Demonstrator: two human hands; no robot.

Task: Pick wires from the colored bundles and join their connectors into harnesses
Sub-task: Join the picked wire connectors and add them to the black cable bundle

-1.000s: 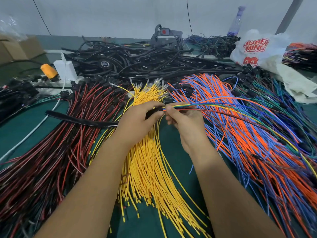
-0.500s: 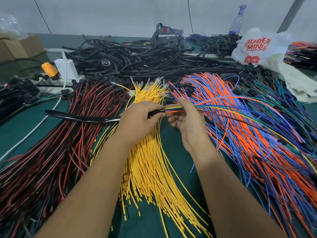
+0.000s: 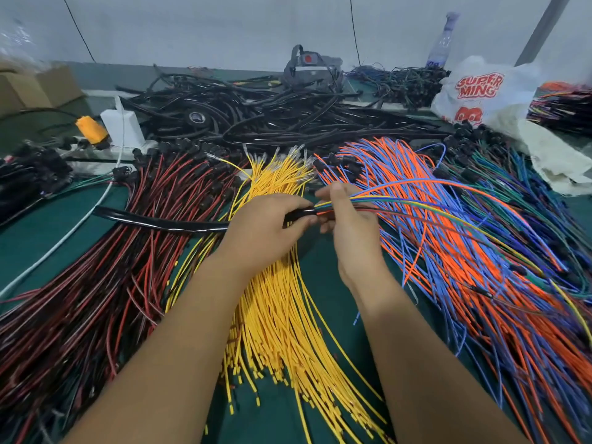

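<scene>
Hands meet at frame center above a green table (image 3: 25, 238) blanketed in wire. The left hand (image 3: 262, 229) grips the end of a black sleeve (image 3: 160, 221), which trails off toward the left edge; the right hand (image 3: 349, 225) pinches a mixed-colour wire bunch (image 3: 416, 203) between thumb and fingers where it enters the sleeve, the wires arcing away to the right. Compared with a second ago, the right hand's fingers have uncurled and slid along the bunch, thumb now raised on top, while the left hand has barely shifted. Beneath the forearms lies the yellow bundle (image 3: 282, 315), flanked by the red-and-black bundle (image 3: 112, 283) at left and the orange-and-blue bundle (image 3: 480, 251) at right. Bare green table shows only at middle left and between the yellow and orange piles. Black cables (image 3: 272, 120) heap across the upper center; a white plastic bag (image 3: 480, 91) sits upper right.
</scene>
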